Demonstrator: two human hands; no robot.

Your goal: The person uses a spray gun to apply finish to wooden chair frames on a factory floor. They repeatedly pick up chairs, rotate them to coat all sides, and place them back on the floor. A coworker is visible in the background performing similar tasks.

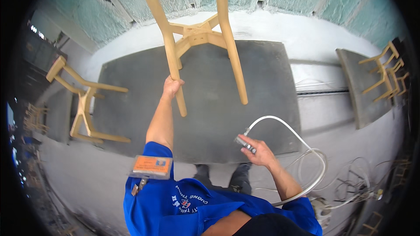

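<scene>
Holding: left hand (171, 85) fingers closed around chair (197, 35) leg
Right hand (258, 150): fingers wrapped on air gun (245, 144), hose (306, 148) beside

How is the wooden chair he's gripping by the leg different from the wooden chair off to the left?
The gripped chair stands upside down on the dark work table, legs up, with the left hand closed round one leg. The chair on the left lies on its side on a separate, lower surface, untouched. The right hand holds a metal nozzle with a white hose. Both chairs are pale, bare-looking wood.
</scene>
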